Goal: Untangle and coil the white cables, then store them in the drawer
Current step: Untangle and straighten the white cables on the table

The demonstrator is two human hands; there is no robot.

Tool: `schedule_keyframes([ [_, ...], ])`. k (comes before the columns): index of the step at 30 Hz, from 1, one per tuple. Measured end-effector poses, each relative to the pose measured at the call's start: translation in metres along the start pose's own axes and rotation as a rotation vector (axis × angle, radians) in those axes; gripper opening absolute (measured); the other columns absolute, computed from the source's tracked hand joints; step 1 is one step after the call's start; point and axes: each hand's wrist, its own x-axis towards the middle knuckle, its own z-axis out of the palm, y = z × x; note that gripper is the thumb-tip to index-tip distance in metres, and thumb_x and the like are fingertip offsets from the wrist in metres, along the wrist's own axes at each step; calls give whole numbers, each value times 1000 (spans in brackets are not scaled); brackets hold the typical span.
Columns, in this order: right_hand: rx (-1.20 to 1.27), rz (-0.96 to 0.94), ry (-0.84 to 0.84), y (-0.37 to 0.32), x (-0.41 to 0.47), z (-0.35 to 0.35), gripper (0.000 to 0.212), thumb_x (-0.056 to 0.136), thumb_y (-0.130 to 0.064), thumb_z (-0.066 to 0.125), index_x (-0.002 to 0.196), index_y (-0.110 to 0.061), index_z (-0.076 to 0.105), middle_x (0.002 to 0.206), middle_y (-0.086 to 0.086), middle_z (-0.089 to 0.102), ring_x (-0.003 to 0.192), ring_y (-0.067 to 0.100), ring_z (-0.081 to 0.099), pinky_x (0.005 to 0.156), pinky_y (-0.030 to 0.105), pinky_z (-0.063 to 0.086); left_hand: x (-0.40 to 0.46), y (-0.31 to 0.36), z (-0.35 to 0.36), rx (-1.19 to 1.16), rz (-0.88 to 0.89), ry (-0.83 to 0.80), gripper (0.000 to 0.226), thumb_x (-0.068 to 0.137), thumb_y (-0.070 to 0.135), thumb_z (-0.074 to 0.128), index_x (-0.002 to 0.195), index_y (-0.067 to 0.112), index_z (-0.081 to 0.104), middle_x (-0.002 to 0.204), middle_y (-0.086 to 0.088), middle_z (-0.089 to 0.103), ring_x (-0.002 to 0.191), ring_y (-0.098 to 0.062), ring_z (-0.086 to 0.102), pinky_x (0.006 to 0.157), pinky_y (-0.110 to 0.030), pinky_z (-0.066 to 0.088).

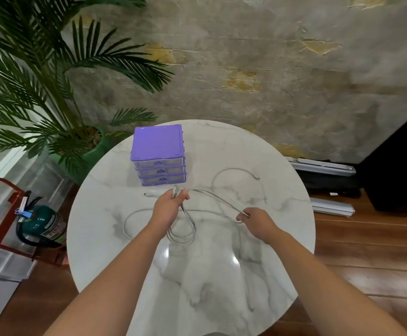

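White cables (218,201) lie over the round marble table (115,251). My left hand (169,207) grips a bundle of cable loops, and the loops hang down below it. A strand runs from that hand to my right hand (255,220), which pinches it between thumb and fingers. One cable end (257,177) curves off to the right, another end (146,194) points left, and a loop (130,219) lies at the left. A purple drawer unit (158,156) with three shut drawers stands just behind the hands.
A potted palm (52,105) in a green pot stands behind the table's left side. A green fire extinguisher (46,224) in a red stand is on the floor at left. Black and grey equipment (328,175) lies on the floor at right.
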Motion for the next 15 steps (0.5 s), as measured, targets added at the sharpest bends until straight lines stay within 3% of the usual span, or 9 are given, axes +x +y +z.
schedule_keyframes([
  [3,104,24,58,1,4,1,21,98,-21,48,86,-12,64,87,6,64,72,18,57,60,25,43,1,-4,-5,-3,-10,9,25,95,33,57,74,23,64,58,10,48,56,-9,42,56,-26,34],
  [5,317,-8,140,-10,5,-3,22,98,-16,48,83,-9,62,80,9,64,64,17,60,55,19,47,-1,-7,-5,-13,-17,11,25,95,33,56,74,23,64,56,11,47,56,-8,41,55,-26,33],
  [8,463,-52,180,-23,6,-15,23,98,-21,51,91,-5,65,72,6,59,51,20,66,49,25,51,-2,-8,-6,-29,-15,25,24,96,33,55,76,22,64,58,11,47,57,-6,42,56,-25,34],
  [11,341,-28,226,-24,6,-24,34,92,-39,60,84,-6,67,70,1,57,39,21,55,41,23,43,-1,-5,-9,-55,-12,54,23,96,33,55,79,21,64,63,10,49,58,-5,43,58,-25,35],
  [13,264,49,243,-20,7,-26,54,82,-59,63,64,-8,59,57,4,54,40,20,52,49,28,43,1,-3,-10,-63,-8,75,22,96,33,55,81,19,65,64,10,50,59,-5,43,60,-28,35],
  [15,201,138,197,-16,4,-27,66,71,-74,62,57,-12,46,52,8,55,41,18,55,57,32,44,4,-2,-13,-70,-10,101,22,95,33,56,81,19,66,63,9,48,59,-6,42,60,-29,34],
])
